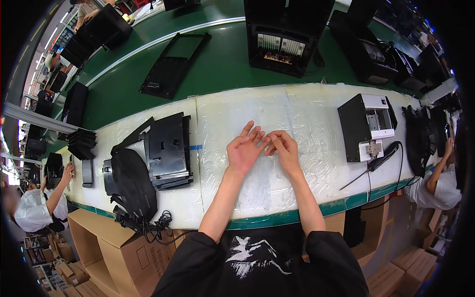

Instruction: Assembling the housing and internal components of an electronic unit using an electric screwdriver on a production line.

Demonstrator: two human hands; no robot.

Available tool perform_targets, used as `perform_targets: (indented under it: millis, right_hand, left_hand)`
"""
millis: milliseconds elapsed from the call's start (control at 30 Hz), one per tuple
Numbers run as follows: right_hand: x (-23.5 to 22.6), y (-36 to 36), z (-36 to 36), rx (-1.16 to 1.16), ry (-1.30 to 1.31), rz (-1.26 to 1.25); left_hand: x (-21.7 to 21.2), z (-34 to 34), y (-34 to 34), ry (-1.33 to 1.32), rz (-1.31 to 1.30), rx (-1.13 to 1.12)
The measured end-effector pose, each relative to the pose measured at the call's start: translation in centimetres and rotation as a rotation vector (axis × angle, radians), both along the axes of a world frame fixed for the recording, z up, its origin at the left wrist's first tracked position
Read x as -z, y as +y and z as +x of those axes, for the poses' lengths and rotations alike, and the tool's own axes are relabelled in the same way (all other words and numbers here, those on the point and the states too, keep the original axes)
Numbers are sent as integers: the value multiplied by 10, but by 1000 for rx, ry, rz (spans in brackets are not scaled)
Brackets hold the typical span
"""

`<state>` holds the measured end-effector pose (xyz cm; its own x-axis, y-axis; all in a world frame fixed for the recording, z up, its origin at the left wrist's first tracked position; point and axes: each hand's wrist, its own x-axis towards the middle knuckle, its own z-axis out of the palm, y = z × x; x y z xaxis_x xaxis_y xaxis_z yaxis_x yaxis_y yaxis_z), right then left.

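Note:
My left hand [242,151] is held palm up above the white, film-covered bench, its fingers spread and nothing visible in the palm. Close beside it, my right hand [285,153] has loosely bent fingers, their tips meeting the fingertips of the left. No object shows between the two hands. A stack of black plastic panels [169,148] lies to the left, with a black mesh bag [132,180] against it. On the right stands a black and white screw feeder box [367,126], and an electric screwdriver [383,158] lies beside it.
Beyond the bench [237,106] runs a green conveyor belt [222,59], carrying a black frame [174,64] and an opened black housing [289,39]. Cables [161,225] hang over the front edge near cardboard boxes [123,252]. Co-workers [42,208] sit at both sides.

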<state>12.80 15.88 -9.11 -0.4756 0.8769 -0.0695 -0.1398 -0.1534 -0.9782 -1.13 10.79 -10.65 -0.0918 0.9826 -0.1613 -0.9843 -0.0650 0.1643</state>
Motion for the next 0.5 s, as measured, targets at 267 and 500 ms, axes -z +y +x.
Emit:
perform_targets:
  millis: [267, 500]
  right_hand:
    - [-1, -1, 0, 2, -17, -4]
    - [2, 0, 0, -1, -8, -9]
  left_hand:
    - [0, -1, 0, 2, -8, 2]
    - [0, 0, 0, 1, -3, 4]
